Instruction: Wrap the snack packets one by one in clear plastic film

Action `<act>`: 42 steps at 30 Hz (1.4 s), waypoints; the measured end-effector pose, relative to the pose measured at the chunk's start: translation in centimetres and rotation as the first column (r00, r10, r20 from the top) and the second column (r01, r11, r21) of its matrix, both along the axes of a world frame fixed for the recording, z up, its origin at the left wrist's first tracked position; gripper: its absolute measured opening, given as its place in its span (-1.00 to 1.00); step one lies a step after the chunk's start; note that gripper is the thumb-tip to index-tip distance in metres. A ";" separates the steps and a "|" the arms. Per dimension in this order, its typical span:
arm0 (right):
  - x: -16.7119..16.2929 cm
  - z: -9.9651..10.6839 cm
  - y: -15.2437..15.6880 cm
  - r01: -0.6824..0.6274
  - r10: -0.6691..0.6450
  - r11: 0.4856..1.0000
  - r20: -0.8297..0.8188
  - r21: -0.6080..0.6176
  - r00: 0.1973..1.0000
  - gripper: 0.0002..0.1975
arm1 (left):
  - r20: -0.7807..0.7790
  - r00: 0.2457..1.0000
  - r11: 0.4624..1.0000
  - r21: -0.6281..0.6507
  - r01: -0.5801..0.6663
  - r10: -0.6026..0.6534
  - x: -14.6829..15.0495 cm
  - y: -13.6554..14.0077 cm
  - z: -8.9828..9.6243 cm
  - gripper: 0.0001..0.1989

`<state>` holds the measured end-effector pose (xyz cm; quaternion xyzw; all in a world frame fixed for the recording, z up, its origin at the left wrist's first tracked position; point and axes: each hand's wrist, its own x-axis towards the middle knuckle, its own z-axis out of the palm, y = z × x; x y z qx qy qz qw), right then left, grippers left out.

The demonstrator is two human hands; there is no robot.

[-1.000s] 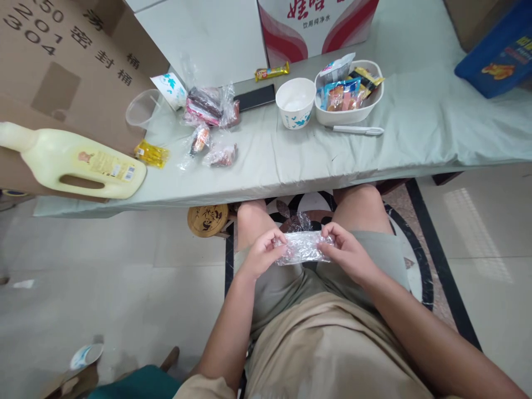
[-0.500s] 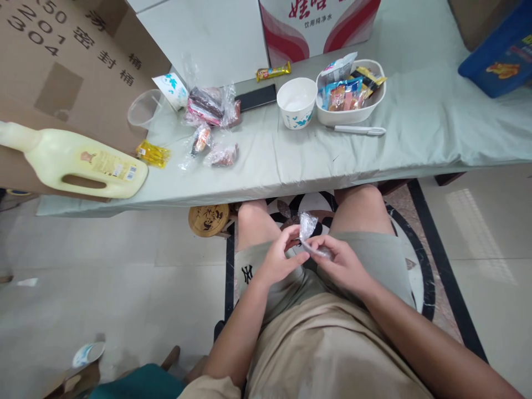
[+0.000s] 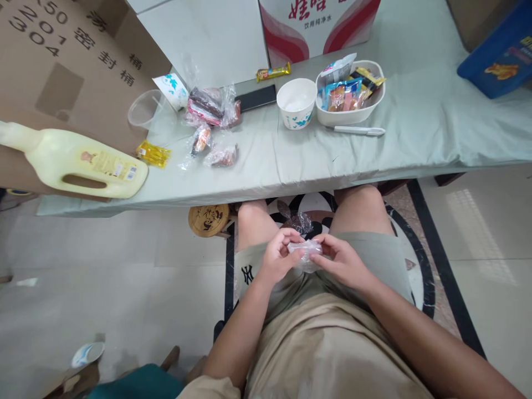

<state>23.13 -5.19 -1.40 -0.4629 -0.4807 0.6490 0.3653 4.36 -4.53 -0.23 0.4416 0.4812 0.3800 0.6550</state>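
Over my lap, a small item in crinkled clear plastic wrap (image 3: 306,252) is pinched at both ends. My left hand (image 3: 279,258) grips its left side between thumb and fingers, and my right hand (image 3: 344,265) grips the right side the same way. What lies inside the wrap is hard to make out. A loose end of plastic (image 3: 305,221) sticks up beyond the fingers. On the table ahead lie similar plastic-wrapped pieces (image 3: 222,155) and a larger plastic-wrapped bundle (image 3: 205,105).
On the cloth-covered table (image 3: 266,177) stand a paper bowl (image 3: 296,113), a white basin (image 3: 349,116) of snack packets and a white-handled tool (image 3: 359,131). A black phone (image 3: 256,98) lies behind. A yellow jug (image 3: 78,160) lies left; a stool (image 3: 209,220) stands below.
My hands have turned the wrapped item so it lies level between them. My left fingers have closed onto its left end, where they were apart from it before.
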 end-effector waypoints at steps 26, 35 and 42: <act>2.9 -4.0 5.7 -0.170 -0.305 0.785 -0.610 -0.596 0.731 -0.55 | 0.094 0.654 0.661 -0.137 -0.738 0.751 -12.7 7.5 2.3 -0.67; 2.6 -4.2 5.5 -0.162 -0.333 0.765 -0.598 -0.623 0.729 -0.56 | 0.034 0.685 0.685 0.018 -0.728 0.728 -19.4 14.7 6.2 -0.74; 2.7 -4.4 5.4 -0.126 -0.377 0.740 -0.563 -0.660 0.735 -0.55 | -0.029 0.679 0.660 0.270 -0.701 0.734 -22.6 21.6 8.9 -0.62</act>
